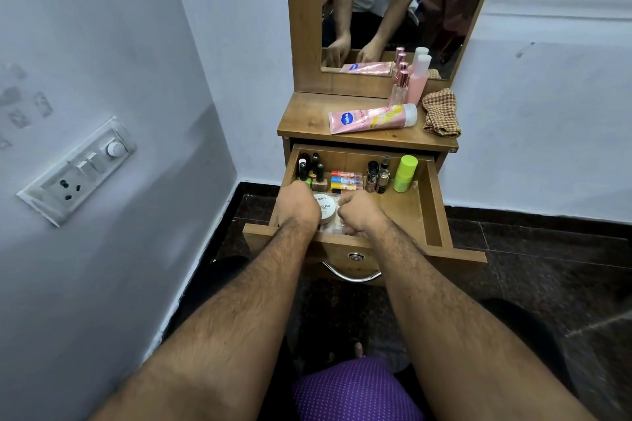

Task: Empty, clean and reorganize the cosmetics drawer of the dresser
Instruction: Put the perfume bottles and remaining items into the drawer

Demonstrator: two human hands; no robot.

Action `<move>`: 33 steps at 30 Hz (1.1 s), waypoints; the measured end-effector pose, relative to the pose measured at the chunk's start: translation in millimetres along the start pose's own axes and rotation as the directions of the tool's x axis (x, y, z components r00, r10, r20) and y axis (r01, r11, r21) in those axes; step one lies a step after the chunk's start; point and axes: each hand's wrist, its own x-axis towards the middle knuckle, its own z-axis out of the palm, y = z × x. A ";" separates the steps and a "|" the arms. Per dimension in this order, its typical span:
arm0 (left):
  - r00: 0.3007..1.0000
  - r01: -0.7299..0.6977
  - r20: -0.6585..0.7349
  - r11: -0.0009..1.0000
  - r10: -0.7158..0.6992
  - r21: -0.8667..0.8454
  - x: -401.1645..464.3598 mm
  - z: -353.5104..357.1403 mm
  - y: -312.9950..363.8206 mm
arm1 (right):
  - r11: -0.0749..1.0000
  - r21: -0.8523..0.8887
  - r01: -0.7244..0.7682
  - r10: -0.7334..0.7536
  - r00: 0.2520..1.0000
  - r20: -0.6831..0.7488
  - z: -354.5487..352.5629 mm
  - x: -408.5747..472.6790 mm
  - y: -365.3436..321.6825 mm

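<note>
The dresser's wooden drawer (435,202) is pulled out. Along its back stand dark nail polish bottles (314,166), a row of coloured lip balm sticks (346,179), small dark bottles (378,176) and a lime green bottle (404,173). My left hand (297,206) is curled at the drawer's front left against a white round jar (325,210) marked POLISH. To the right of the jar, my right hand (359,214) is fisted, knuckles up, over a pale clear packet (337,227). Its fingertips are hidden.
On the dresser top (306,116) lie a pink lotion tube (372,117) and a checked cloth (441,112), with a clear spray bottle (399,87) and pink bottle (419,79) by the mirror. A switchboard (78,171) sits on the left wall. A purple cushion (355,390) is below me.
</note>
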 end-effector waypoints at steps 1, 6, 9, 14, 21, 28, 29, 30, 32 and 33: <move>1.000 -0.023 -0.018 1.000 0.023 -0.018 -0.9 0.3 0.3 | 1.000 0.006 0.011 -0.011 0.999 -0.042 -0.4 0.1 -0.3; 0.990 -0.110 -0.095 0.988 0.100 -0.111 -4.7 0.0 -0.9 | 0.996 0.019 0.081 -0.074 0.964 -0.257 -6.9 -8.8 -3.2; 0.976 -0.206 -0.102 0.968 0.193 -0.140 -8.9 -3.1 0.0 | 0.988 0.074 0.136 -0.098 0.919 -0.381 -9.1 -14.3 -4.6; 0.939 -0.339 -0.121 0.927 0.322 -0.159 -9.2 -5.3 3.1 | 0.941 0.200 0.272 -0.151 0.870 -0.469 -15.1 -18.7 -8.2; 0.945 -0.325 -0.157 0.882 0.288 -0.341 12.0 -7.2 32.1 | 0.933 0.170 0.317 -0.176 0.816 -0.551 -78.3 -4.9 -3.8; 0.910 -0.410 -0.219 0.839 0.352 -0.358 79.1 -10.3 129.0 | 0.939 0.035 0.341 -0.238 0.722 -0.650 -170.5 49.0 -36.2; 0.907 -0.417 -0.223 0.838 0.357 -0.353 89.3 -9.6 143.8 | 0.935 0.052 0.351 -0.232 0.715 -0.659 -180.0 57.5 -42.0; 0.904 -0.423 -0.221 0.839 0.365 -0.342 100.3 -6.9 157.9 | 0.932 0.057 0.357 -0.232 0.711 -0.664 -188.5 68.8 -46.1; 0.904 -0.423 -0.200 0.856 0.377 -0.298 117.4 -0.3 180.0 | 0.934 0.027 0.355 -0.249 0.706 -0.663 -200.2 82.2 -55.8; 0.905 -0.420 -0.188 0.866 0.381 -0.271 126.4 4.9 189.5 | 0.935 0.014 0.355 -0.258 0.705 -0.661 -205.3 90.2 -59.7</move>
